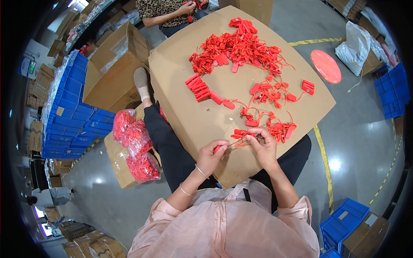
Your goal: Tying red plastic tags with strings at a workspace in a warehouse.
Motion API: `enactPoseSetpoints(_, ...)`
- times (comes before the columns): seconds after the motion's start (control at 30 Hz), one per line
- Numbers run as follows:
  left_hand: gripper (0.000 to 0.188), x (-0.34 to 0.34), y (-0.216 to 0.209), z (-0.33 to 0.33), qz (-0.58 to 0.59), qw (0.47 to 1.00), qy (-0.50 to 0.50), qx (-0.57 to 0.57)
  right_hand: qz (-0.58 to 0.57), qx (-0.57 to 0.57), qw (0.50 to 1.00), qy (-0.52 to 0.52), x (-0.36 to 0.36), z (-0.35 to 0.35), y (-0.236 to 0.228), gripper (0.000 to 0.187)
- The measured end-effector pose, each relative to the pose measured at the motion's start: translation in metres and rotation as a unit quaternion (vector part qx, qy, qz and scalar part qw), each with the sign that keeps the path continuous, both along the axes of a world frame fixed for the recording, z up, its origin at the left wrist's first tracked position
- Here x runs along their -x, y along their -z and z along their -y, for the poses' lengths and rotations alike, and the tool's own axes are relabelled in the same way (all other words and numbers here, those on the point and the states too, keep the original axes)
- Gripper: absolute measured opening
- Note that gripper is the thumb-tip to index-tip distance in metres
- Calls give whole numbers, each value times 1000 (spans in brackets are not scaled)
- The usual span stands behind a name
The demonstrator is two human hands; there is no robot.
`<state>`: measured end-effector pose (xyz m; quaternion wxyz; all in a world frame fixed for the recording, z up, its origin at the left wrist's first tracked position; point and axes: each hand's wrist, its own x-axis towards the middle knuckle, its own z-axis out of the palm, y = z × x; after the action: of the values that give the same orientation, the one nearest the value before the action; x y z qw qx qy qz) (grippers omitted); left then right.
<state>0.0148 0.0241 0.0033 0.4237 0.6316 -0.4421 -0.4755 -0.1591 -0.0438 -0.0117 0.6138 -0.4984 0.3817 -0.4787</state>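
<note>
Near the close edge of the cardboard-topped table (172, 86), my left hand (210, 157) is closed on a small red plastic piece (217, 149). A thin red cord (232, 143) runs from it toward my right hand (264, 148), whose thumb and fingers pinch the cord; exactly how they grip it is hidden. Beside my right fingertips lie more red corded pieces (282, 131). Farther up, a loose red tangle (272, 92) spreads out, with a large heap (241, 47) of corded red pieces behind it. Left of centre sits a row of red pieces (198, 87).
Across the table another person's hands (189, 7) hold red pieces. Bagged red pieces (137, 139) rest on a carton to the left, near stacked blue crates (73, 112). A round red stool (325, 66) stands at right, and a blue crate (342, 221) at lower right.
</note>
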Motion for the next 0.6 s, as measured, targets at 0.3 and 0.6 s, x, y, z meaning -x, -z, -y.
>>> enactPoseSetpoints(0.3, 30, 1, -53, 31, 12, 994, 54, 90, 27, -8, 998, -60, -1, 6, -32, 17)
enactPoseSetpoints(0.6, 20, -16, -50, 40, -114, 993, 22, 23, -228, 83, 961, -133, -9, 3, -6, 35)
